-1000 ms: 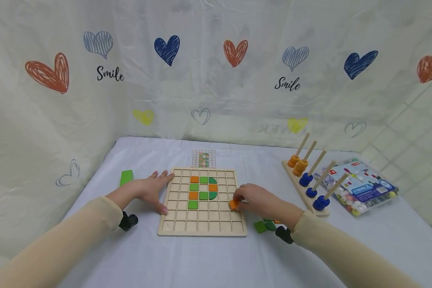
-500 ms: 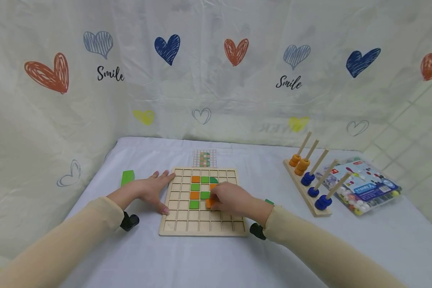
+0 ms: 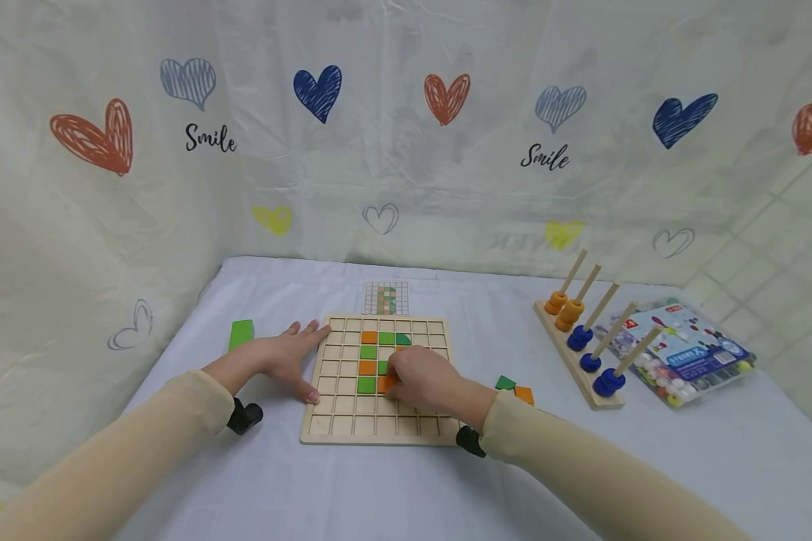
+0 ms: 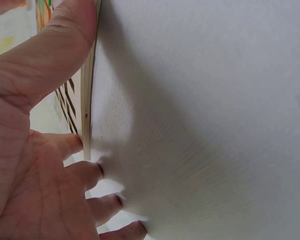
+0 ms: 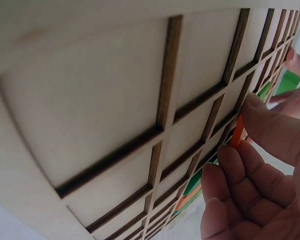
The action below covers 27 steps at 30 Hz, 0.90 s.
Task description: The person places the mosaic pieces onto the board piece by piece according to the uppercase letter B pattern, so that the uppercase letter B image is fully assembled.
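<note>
A wooden grid board [image 3: 341, 427] lies on the white cloth, with orange, green and dark green tiles in several of its cells. My right hand [image 3: 431, 382] pinches a square orange tile [image 5: 237, 131] between thumb and index finger, at the cell to the right of the lowest green tile [image 3: 366, 385]. In the head view, this hand covers part of the tiles beyond it. With fingers spread, my left hand [image 3: 286, 361] rests at the board's left side; its thumb [image 4: 72, 25] and index finger touch the edge.
A printed pattern card [image 3: 386, 298] lies behind the board. Loose green and orange tiles [image 3: 524, 395] are right of it. A green block [image 3: 240, 333] sits at left. Farther right stand a peg stacker [image 3: 578, 353] with orange and blue rings and a clear bead box [image 3: 683, 349].
My right hand has carried the orange tile from the board's right side leftward to the cell beside the lowest green tile. The left hand has stayed at the board's edge.
</note>
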Tool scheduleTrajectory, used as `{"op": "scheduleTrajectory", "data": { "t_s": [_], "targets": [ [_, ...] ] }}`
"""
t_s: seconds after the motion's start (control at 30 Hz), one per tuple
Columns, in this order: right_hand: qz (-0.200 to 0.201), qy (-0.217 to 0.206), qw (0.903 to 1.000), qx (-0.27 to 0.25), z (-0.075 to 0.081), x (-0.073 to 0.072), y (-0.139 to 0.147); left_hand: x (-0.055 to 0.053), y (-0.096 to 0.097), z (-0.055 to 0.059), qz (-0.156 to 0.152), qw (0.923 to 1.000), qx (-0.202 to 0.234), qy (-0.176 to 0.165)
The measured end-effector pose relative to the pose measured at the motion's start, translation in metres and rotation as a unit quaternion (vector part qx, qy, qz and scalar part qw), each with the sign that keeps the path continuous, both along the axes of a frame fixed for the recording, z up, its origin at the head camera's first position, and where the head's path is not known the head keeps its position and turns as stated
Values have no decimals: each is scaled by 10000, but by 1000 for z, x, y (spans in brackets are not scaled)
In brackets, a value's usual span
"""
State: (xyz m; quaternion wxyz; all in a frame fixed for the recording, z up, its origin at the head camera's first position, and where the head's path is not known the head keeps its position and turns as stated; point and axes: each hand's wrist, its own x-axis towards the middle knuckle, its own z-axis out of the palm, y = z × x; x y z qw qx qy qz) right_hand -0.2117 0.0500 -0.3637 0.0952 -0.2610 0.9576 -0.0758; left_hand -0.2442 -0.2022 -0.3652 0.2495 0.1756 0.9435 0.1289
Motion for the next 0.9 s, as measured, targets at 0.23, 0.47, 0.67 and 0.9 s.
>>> {"op": "scheduleTrajectory", "data": {
  "t_s": [0.23,0.47,0.67,0.9],
  "targets": [
    [49,82,9998,148,0,2,-3,0,0,-1,-3,10000,-36,17],
    [237,359,9987,281,1,7,-1,0,0,0,-11,10000,-68,38],
    [597,523,9963,333,1,10,4,0,0,0,-21,10000,-69,45],
    [987,362,9936,421,3,13,14,1,0,0,-35,10000,-55,44]
  ]
}}
